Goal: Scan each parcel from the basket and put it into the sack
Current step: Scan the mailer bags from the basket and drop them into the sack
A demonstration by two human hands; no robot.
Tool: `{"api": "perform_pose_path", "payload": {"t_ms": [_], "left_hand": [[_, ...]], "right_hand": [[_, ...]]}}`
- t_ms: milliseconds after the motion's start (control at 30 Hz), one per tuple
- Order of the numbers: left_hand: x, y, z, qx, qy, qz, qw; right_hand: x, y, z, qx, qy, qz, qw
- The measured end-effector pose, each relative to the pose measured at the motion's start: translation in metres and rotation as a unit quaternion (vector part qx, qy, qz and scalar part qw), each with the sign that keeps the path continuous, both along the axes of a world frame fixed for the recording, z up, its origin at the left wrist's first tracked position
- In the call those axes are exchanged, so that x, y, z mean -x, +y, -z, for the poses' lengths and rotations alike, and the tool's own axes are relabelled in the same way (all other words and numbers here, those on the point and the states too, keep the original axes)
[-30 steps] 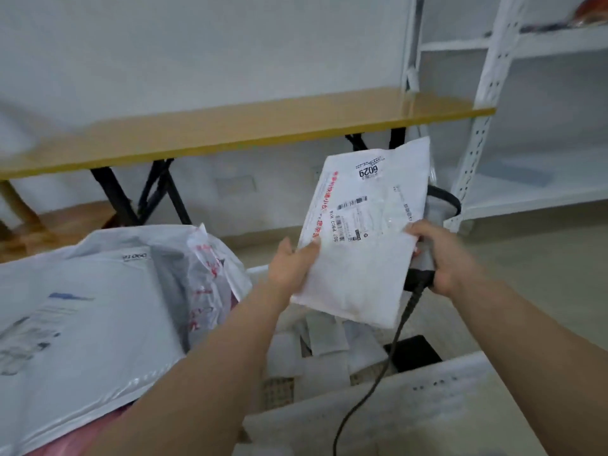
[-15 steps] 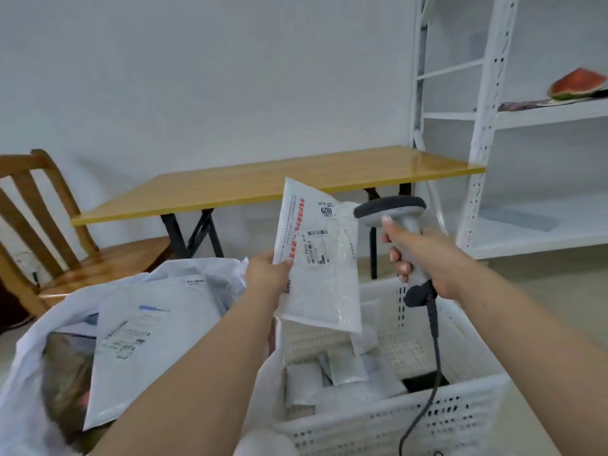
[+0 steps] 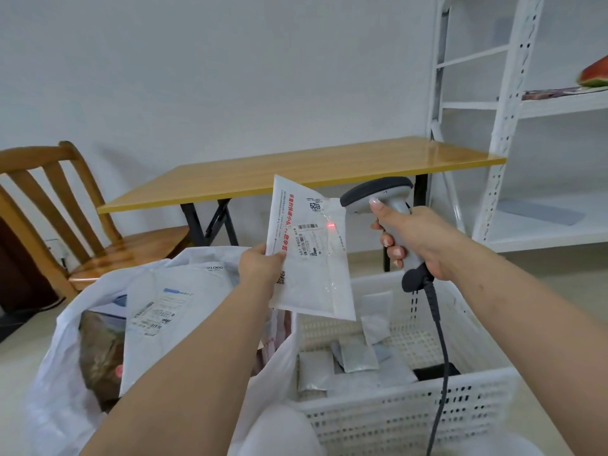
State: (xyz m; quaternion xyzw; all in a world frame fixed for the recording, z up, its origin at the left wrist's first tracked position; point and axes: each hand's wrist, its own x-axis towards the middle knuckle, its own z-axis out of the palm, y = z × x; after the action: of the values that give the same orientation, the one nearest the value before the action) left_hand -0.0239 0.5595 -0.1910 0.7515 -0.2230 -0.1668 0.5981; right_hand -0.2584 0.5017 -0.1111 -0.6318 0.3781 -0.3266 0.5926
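Above basket (image 3: 411, 419): left hand (image 3: 260, 268) pinches parcel (image 3: 309, 258), right hand (image 3: 418, 241) levels scanner (image 3: 378, 195).

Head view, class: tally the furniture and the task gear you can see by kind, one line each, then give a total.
Wooden chair: 1
Folding table: 1
White shelving rack: 1
White basket: 1
White sack: 1
Handheld scanner: 1
Total: 6

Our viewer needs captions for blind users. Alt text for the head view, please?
The left hand holds a white parcel up while the right hand aims a scanner at its label, above a basket and sack.
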Motion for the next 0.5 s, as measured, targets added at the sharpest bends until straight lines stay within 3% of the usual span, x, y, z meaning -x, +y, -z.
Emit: {"api": "perform_pose_path", "payload": {"t_ms": [333, 433, 500], "left_hand": [[-0.033, 0.029, -0.007, -0.024, -0.028, -0.038, 0.999], [-0.073, 0.064, -0.016, -0.109, -0.068, -0.098, 0.987], [-0.096, 0.085, -0.021, -0.247, -0.101, -0.147, 0.953]], "right_hand": [[-0.023, 0.003, 0.003, -0.003, -0.011, -0.017, 1.0], [-0.042, 0.002, 0.013, -0.006, -0.003, -0.028, 1.0], [-0.053, -0.002, 0.024, -0.023, -0.001, -0.033, 0.999]]}}
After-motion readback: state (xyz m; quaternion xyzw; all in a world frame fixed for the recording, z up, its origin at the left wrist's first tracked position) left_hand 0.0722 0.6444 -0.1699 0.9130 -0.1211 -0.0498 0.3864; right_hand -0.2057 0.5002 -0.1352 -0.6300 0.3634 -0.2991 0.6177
